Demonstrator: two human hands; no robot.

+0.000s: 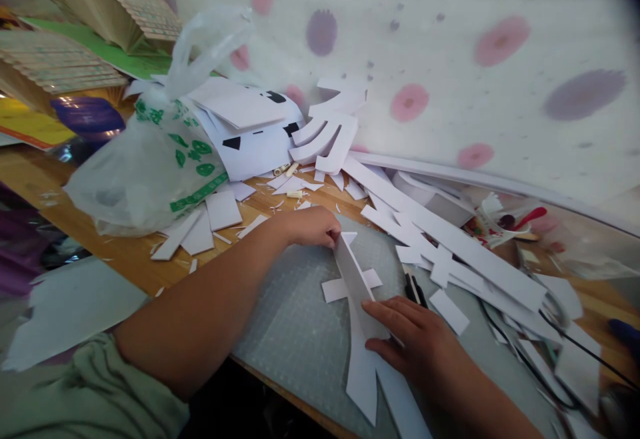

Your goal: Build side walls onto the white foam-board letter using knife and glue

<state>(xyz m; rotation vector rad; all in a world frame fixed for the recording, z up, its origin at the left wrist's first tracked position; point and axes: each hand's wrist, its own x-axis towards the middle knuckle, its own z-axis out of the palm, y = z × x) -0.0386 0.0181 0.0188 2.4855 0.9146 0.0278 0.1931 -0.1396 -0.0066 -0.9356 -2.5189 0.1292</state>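
A narrow white foam-board strip (354, 271) stands on its edge along a flat, cross-shaped white cut-out (361, 377). My left hand (316, 227) is closed, its fingertips pinching the far end of the strip. Nearer to me, my right hand (420, 335) grips the strip's close end between thumb and fingers. The cut-out lies on a greyish-green cutting mat (290, 322), and its short crossbar sticks out on both sides of the strip. Another long white strip (404, 402) runs beneath my right hand toward the front edge.
Long white board offcuts (440, 225) spread over the right side, with a black cable (520, 359) among them. Dark pens (414, 290) lie beside my right hand. A translucent plastic bag (145, 165), printed sheets (250, 149) and curved white cut-outs (330, 132) stand behind, before a dotted curtain (370, 32).
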